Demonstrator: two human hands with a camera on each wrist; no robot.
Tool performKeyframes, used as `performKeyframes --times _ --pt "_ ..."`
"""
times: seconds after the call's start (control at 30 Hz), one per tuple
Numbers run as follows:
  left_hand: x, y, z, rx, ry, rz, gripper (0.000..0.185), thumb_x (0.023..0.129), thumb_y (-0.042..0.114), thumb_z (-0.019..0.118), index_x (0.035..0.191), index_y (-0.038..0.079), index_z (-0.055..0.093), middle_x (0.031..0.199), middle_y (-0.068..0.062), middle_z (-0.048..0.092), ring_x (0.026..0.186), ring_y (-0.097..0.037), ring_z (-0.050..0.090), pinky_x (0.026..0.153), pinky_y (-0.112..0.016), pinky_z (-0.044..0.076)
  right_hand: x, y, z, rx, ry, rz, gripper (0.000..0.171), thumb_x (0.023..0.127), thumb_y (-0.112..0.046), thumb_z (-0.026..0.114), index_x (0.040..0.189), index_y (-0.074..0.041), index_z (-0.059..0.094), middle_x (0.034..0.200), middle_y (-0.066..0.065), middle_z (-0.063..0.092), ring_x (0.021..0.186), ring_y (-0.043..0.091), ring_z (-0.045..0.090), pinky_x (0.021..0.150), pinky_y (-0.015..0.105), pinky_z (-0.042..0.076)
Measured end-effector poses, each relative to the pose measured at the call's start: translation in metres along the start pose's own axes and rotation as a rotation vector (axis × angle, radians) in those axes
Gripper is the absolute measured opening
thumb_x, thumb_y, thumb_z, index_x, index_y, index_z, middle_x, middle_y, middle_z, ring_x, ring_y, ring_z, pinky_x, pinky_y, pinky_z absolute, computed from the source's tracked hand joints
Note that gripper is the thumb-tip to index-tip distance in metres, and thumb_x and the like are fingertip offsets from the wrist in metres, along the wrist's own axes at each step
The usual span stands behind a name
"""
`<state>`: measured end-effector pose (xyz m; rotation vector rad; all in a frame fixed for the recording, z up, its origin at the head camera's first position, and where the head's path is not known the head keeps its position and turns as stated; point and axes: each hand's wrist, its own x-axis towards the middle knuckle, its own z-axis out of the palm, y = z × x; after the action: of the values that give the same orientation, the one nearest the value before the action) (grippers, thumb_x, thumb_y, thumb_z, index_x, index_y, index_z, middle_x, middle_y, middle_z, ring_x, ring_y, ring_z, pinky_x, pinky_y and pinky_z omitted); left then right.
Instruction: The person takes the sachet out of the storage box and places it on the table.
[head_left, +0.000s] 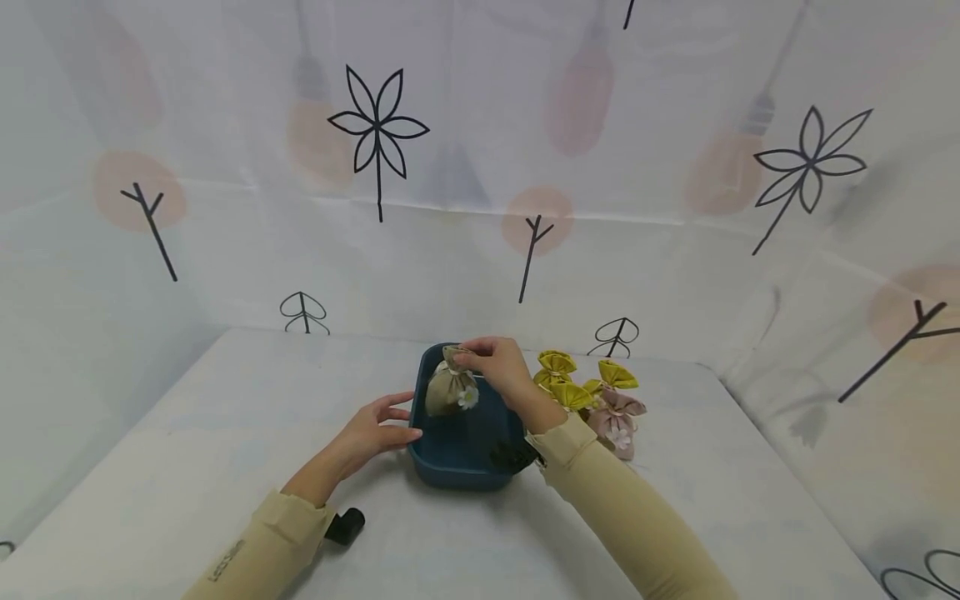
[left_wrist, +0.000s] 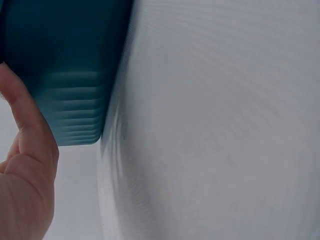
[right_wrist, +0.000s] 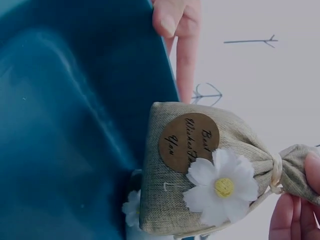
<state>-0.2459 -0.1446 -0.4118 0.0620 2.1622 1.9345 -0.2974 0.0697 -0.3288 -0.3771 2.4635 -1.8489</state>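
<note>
1. Linen-coloured cloth makes the small pouch [head_left: 451, 390], which the right hand [head_left: 501, 371] pinches by its gathered neck; the fingertips [right_wrist: 314, 172] close on the tied top, just past the cord.
2. The pouch hangs inside the dark blue tub [head_left: 465, 467], at the far left part of it. Its long axis runs from the neck, high and toward the right hand, down to the full bottom, which points to the tub floor and slightly to the left hand. If the bottom already touches the floor, I cannot tell.
3. On the front of the pouch are a round brown label [right_wrist: 189, 141] with script letters and a white daisy [right_wrist: 222, 186].
4. The left hand [head_left: 372, 433] lies at the near left wall of the tub. The fingers are nearly straight against the outside and the thumb [left_wrist: 22, 107] rests along the wall; it holds nothing.
5. The right hand is the nearer one to the pouch, since it carries it. The left hand is just beside, with only the tub wall between.
6. At the right of the tub, yellow pouches [head_left: 557, 371] and a pink pouch [head_left: 617, 417] lie close together on the white table [head_left: 225, 417]. The right forearm covers a part of them, so the count is not sure.
7. A small white shape shows under the pouch in the right wrist view; I cannot say what it is.
</note>
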Motion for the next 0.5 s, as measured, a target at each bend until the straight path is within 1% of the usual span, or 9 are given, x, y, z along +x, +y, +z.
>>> performKeyframes --times 0.13,0.3,0.37,0.5 --pt "0.0 0.0 0.001 -0.001 0.0 0.003 0.073 0.076 0.016 0.078 0.139 0.012 0.041 0.122 -0.019 0.049 0.09 -0.021 0.06 0.081 -0.035 0.052 -0.006 -0.002 -0.001 -0.002 0.023 -0.009 0.021 0.086 -0.013 0.068 0.103 0.001 0.069 0.096 0.009 0.065 0.092 0.022 0.06 0.087 0.038 0.048" --pt "0.0 0.0 0.001 -0.005 0.0 0.008 0.072 0.077 0.013 0.077 0.14 0.011 0.041 0.121 -0.019 0.049 0.089 -0.02 0.06 0.081 -0.036 0.052 -0.015 -0.005 -0.003 0.038 0.05 -0.039 0.02 0.085 -0.011 0.068 0.101 0.002 0.069 0.094 0.009 0.065 0.089 0.021 0.06 0.082 0.035 0.05" --pt "0.0 -0.001 0.0 -0.001 -0.006 0.012 0.072 0.077 0.014 0.077 0.14 0.012 0.041 0.121 -0.019 0.049 0.089 -0.021 0.06 0.082 -0.035 0.051 -0.019 -0.007 -0.003 0.059 0.06 -0.054 0.021 0.085 -0.011 0.069 0.101 0.003 0.068 0.093 0.009 0.065 0.088 0.02 0.059 0.083 0.037 0.05" --pt "0.001 -0.003 -0.001 0.005 -0.007 0.015 0.073 0.076 0.016 0.078 0.14 0.014 0.042 0.122 -0.018 0.049 0.091 -0.022 0.06 0.082 -0.035 0.051 -0.028 -0.009 -0.005 0.088 0.07 -0.075 0.022 0.085 -0.01 0.069 0.103 0.003 0.068 0.094 0.009 0.065 0.088 0.019 0.058 0.087 0.045 0.047"
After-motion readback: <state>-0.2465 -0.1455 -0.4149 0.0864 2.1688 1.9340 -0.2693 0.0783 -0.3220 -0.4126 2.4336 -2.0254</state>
